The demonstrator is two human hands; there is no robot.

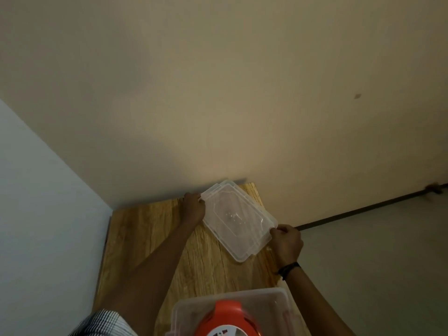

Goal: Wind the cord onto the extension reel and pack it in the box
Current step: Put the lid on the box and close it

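Clear plastic lid (238, 219), centre of the frame, over the far end of the wooden tabletop (145, 238): held at its upper-left corner by the left hand (194, 207) and pinched at its right edge by the right hand (287, 241), on whose wrist a dark band (288, 269) is worn. Orange extension reel (228, 316): seen at the bottom edge of the frame, seated inside the open translucent box (278, 299), well apart from the lid.
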